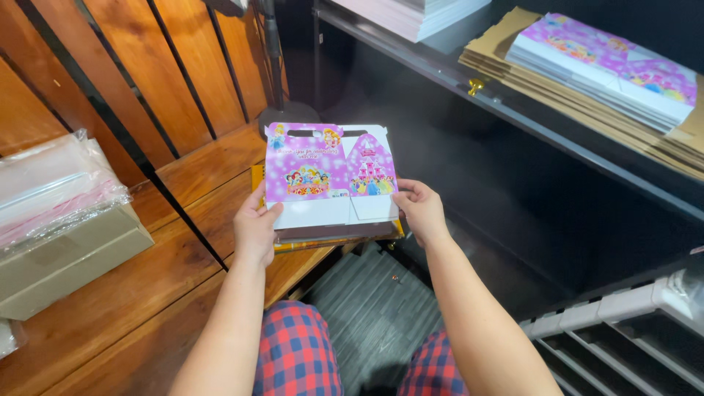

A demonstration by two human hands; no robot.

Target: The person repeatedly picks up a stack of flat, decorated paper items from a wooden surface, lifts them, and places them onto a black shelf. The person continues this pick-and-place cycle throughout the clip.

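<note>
- I see both forearms reach up from the bottom of the frame; my left hand (257,227) and right hand (419,211) each pinch a side edge of the flat pink carton (330,176) at centre.
- The carton lies on a stack (337,236) at the table (147,293) edge.
- A wrapped box (62,220) sits at left.

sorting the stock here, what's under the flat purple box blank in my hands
Under the purple box blank a dark flat sheet and a yellow-edged one show along the lower edge, on the wooden bench. The blank covers the rest of them.
</note>
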